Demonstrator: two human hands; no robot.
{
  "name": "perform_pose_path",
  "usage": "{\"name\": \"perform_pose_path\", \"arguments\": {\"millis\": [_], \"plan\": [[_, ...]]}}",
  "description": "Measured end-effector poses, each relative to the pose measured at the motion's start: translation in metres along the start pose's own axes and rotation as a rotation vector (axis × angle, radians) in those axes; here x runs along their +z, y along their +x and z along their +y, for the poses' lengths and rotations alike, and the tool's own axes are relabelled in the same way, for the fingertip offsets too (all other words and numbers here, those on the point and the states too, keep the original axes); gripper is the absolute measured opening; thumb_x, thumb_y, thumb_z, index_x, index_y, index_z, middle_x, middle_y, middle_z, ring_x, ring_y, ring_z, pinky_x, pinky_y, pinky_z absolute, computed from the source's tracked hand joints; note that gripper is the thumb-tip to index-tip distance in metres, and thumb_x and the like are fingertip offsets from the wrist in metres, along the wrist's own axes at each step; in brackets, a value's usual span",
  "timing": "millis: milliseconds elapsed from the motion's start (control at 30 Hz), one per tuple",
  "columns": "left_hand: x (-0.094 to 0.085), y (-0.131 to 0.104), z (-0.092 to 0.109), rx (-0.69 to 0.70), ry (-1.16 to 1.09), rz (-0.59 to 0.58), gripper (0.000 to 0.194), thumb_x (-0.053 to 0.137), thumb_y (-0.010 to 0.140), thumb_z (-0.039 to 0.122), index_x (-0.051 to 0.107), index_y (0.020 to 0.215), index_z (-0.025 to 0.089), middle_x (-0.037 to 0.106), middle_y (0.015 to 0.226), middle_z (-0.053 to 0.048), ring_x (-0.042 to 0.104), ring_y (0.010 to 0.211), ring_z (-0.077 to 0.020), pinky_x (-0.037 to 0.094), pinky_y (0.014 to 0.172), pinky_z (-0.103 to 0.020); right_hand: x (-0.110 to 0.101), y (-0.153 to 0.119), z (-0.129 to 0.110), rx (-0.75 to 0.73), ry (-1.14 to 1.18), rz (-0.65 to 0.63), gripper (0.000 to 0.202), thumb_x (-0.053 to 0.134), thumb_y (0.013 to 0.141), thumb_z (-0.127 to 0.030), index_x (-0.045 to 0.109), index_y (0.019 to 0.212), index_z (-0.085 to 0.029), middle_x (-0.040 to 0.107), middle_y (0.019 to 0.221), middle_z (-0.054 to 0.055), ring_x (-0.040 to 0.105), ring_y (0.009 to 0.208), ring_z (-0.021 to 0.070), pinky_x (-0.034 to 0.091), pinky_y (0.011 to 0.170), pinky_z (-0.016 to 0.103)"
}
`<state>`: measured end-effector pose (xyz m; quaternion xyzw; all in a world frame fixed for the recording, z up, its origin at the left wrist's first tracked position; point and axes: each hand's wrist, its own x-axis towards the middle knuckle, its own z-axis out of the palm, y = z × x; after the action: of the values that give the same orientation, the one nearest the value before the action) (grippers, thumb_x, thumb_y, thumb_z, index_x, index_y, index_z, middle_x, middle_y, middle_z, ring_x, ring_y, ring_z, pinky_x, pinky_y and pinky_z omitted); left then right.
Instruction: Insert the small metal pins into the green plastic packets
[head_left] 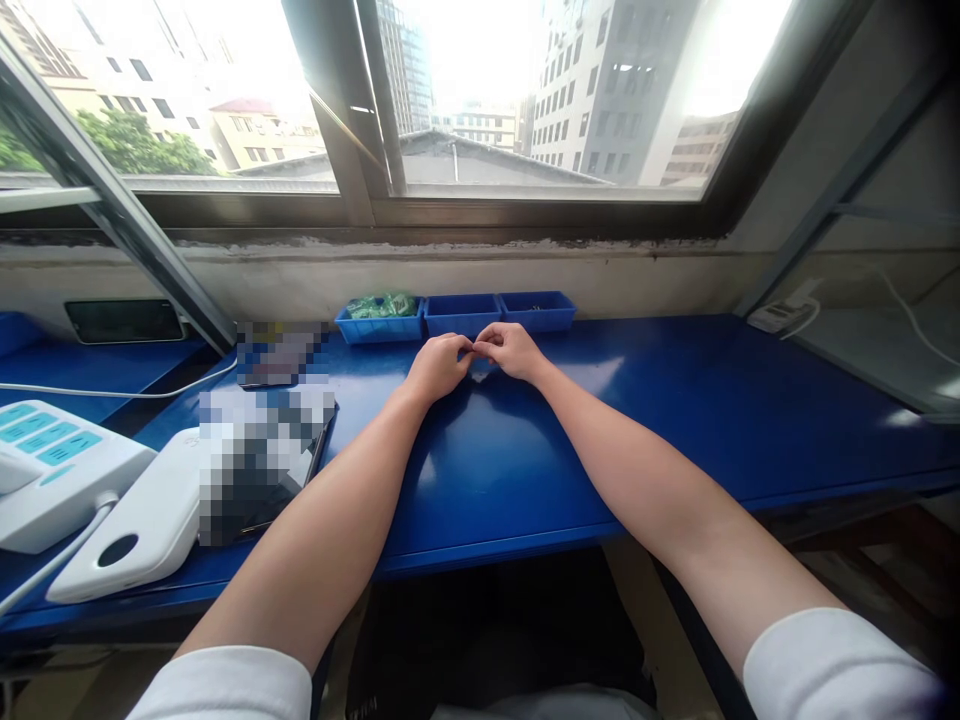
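Note:
My left hand [439,366] and my right hand [511,351] meet fingertip to fingertip above the blue tabletop [510,460], in front of the bins. Both are closed in a pinch, and whatever lies between the fingers is too small to make out. Just behind my left hand stands a blue bin [380,327] with green plastic packets [382,305] in it. The middle blue bin [461,316] is directly beyond my fingers. Behind my right hand sits a third blue bin [538,312] holding a few small pieces that I cannot identify.
On the left lie a white power strip [75,470], a white power bank [131,520] and a dark phone [126,321]. Blurred-out items rest beside my left forearm. A white charger [784,312] with a cable is at the far right. The window wall [637,285] bounds the back.

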<state>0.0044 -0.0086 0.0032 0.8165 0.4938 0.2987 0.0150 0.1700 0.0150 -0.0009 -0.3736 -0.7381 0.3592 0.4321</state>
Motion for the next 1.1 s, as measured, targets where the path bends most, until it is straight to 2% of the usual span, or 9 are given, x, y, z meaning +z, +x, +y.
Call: {"name": "perform_pose_path", "arguments": {"millis": [133, 333, 467, 567, 667, 733, 800, 933, 1100], "plan": [[0.0, -0.001, 0.0, 0.025, -0.03, 0.007, 0.028, 0.047, 0.085, 0.032, 0.07, 0.092, 0.019, 0.067, 0.091, -0.007, 0.062, 0.084, -0.0198, 0.047, 0.077, -0.029, -0.001, 0.002, 0.001, 0.06, 0.089, 0.026, 0.042, 0.074, 0.062, -0.055, 0.055, 0.072, -0.019, 0.064, 0.063, 0.0, 0.053, 0.049, 0.0112, 0.042, 0.049, 0.025], [0.0, -0.002, 0.003, 0.009, -0.023, 0.032, 0.031, 0.041, 0.088, 0.033, 0.068, 0.086, 0.019, 0.066, 0.084, -0.007, 0.06, 0.078, -0.0184, 0.045, 0.072, -0.028, 0.0, 0.002, -0.002, 0.036, 0.138, 0.045, 0.045, 0.074, 0.06, -0.059, 0.054, 0.068, -0.019, 0.06, 0.058, -0.001, 0.048, 0.045, 0.0101, 0.039, 0.045, 0.024], [-0.001, -0.001, 0.005, -0.006, -0.001, 0.022, 0.032, 0.039, 0.089, 0.033, 0.067, 0.084, 0.018, 0.066, 0.083, -0.007, 0.06, 0.078, -0.0187, 0.045, 0.073, -0.028, 0.001, 0.001, -0.004, 0.05, 0.184, 0.075, 0.045, 0.069, 0.064, -0.061, 0.06, 0.069, -0.017, 0.062, 0.061, 0.0, 0.05, 0.048, 0.0097, 0.04, 0.047, 0.023], [-0.001, 0.0, 0.006, -0.033, 0.025, 0.004, 0.03, 0.039, 0.09, 0.034, 0.065, 0.086, 0.019, 0.066, 0.087, -0.007, 0.061, 0.082, -0.0198, 0.046, 0.075, -0.029, 0.0, 0.002, -0.002, 0.035, 0.163, 0.093, 0.039, 0.066, 0.07, -0.056, 0.063, 0.072, -0.016, 0.064, 0.064, 0.001, 0.053, 0.053, 0.0113, 0.044, 0.052, 0.024], [-0.001, 0.0, 0.005, -0.087, 0.044, 0.002, 0.03, 0.041, 0.09, 0.037, 0.062, 0.098, 0.018, 0.067, 0.097, -0.009, 0.061, 0.091, -0.0216, 0.046, 0.08, -0.03, -0.002, 0.003, 0.0, -0.012, 0.001, 0.177, 0.03, 0.061, 0.077, -0.045, 0.066, 0.079, -0.016, 0.068, 0.075, 0.004, 0.059, 0.066, 0.0147, 0.049, 0.066, 0.027], [0.001, 0.0, 0.004, -0.125, 0.073, -0.004, 0.032, 0.043, 0.089, 0.038, 0.06, 0.106, 0.017, 0.066, 0.104, -0.01, 0.061, 0.096, -0.0227, 0.046, 0.084, -0.032, -0.003, 0.003, 0.0, -0.072, -0.224, 0.247, 0.027, 0.059, 0.079, -0.038, 0.068, 0.09, -0.016, 0.07, 0.087, 0.005, 0.06, 0.082, 0.0179, 0.048, 0.08, 0.031], [0.003, -0.001, 0.002, -0.147, 0.115, -0.023, 0.033, 0.045, 0.088, 0.038, 0.059, 0.109, 0.016, 0.064, 0.108, -0.011, 0.06, 0.1, -0.0236, 0.046, 0.087, -0.033, -0.003, 0.002, -0.001, -0.111, -0.492, 0.277, 0.033, 0.058, 0.08, -0.034, 0.066, 0.107, -0.017, 0.068, 0.104, 0.006, 0.055, 0.098, 0.0221, 0.043, 0.091, 0.036], [0.007, -0.001, 0.0, -0.139, 0.17, -0.075, 0.035, 0.045, 0.086, 0.036, 0.06, 0.11, 0.014, 0.062, 0.111, -0.012, 0.059, 0.102, -0.0247, 0.046, 0.09, -0.034, 0.0, 0.002, -0.003, -0.067, -0.862, 0.243, 0.053, 0.055, 0.083, -0.038, 0.051, 0.132, -0.019, 0.052, 0.135, 0.007, 0.043, 0.112, 0.0301, 0.037, 0.096, 0.046], [0.009, -0.002, 0.0, -0.129, 0.19, -0.113, 0.035, 0.045, 0.086, 0.036, 0.06, 0.11, 0.015, 0.061, 0.111, -0.011, 0.057, 0.104, -0.0247, 0.046, 0.091, -0.034, 0.001, 0.008, 0.004, 0.102, -1.029, 0.126, 0.069, 0.05, 0.085, -0.046, 0.031, 0.145, -0.019, 0.028, 0.152, 0.007, 0.036, 0.117, 0.0351, 0.035, 0.096, 0.051]]}}
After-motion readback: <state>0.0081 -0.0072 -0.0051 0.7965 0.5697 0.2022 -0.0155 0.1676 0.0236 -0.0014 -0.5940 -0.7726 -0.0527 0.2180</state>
